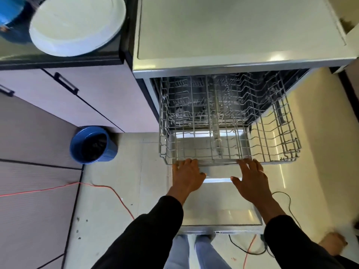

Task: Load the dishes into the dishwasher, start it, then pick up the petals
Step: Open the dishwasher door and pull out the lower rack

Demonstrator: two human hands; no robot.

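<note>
My left hand (187, 175) curls on the pulled-out rack (219, 161) front rim; my right hand (251, 180) is spread, fingertips touching it; the blue bucket (112, 150) holds something dark.

Blue bucket (111, 152) on floor (108, 220) beside cabinet (87, 98); orange cable (58, 186) across floor; black cable (289, 202) at right

Desk (108, 49) on my upper left: white plate (77, 24) on it, blue container (11, 16) just beside the plate. Floor (108, 220): blue bucket (93, 144) against the cabinet, orange cable (108, 188) trailing across, black cable (289, 204) to my right.
</note>
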